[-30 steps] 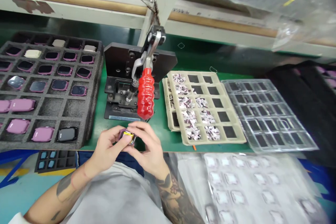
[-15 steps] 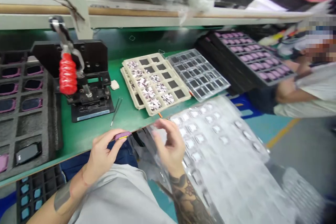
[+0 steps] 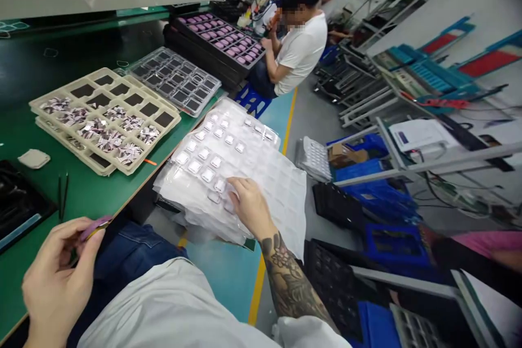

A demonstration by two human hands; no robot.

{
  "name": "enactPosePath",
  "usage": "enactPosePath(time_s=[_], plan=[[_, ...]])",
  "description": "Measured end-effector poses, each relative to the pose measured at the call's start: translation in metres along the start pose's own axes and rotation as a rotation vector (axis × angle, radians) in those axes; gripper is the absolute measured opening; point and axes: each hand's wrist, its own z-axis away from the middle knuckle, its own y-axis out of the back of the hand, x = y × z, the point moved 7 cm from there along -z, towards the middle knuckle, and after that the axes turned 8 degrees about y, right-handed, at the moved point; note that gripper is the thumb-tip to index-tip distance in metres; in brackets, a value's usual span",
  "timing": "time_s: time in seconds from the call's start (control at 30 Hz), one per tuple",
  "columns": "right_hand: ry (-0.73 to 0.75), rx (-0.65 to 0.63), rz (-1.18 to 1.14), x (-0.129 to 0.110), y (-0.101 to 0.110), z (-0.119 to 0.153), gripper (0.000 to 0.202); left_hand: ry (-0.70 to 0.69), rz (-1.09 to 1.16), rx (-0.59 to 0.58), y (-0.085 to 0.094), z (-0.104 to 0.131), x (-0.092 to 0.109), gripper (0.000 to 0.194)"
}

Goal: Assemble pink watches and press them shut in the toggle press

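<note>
Purple casing [image 3: 96, 225], smooth, thin, rounded, in left hand [image 3: 59, 274], pinched thumb-to-index at the front edge of the green bench [image 3: 92, 196]. Seen nearly edge-on: purple face up-left, yellowish strip along lower side. Visible long axis slants lower left to upper right, far end pointing toward the right hand's side.

Right hand [image 3: 250, 204] has bent fingers, tips at the translucent, shallow-pocketed plastic sheet [image 3: 279, 190], just beside one small rounded-square piece [image 3: 220, 185], white centre, grey rim. Cannot tell if it grips anything.

On bench: matte beige gridded tray [image 3: 161, 137] with shiny flat chips [image 3: 109, 140], stacked on another; glossy clear tray [image 3: 175, 79] behind; slim dark tweezers [image 3: 63, 196] near left hand.
</note>
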Motion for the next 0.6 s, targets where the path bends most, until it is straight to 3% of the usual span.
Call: enactPosePath(time_s=[0.17, 0.37, 0.47, 0.6], plan=[[0.139, -0.185, 0.038, -0.006, -0.009, -0.02, 0.03, 0.262, 0.142, 0.097, 0.014, -0.001, -0.011, 0.052], [0.148, -0.185, 0.127, -0.005, -0.007, -0.035, 0.011, 0.289, 0.138, 0.176, 0.036, 0.003, -0.002, 0.039], [0.139, -0.114, 0.134, -0.011, 0.001, -0.034, 0.016, 0.287, 0.13, 0.246, 0.052, 0.001, -0.008, 0.04], [0.199, 0.239, -0.213, -0.047, 0.023, -0.033, 0.025, 0.273, 0.164, 0.293, 0.066, -0.004, -0.02, 0.057]])
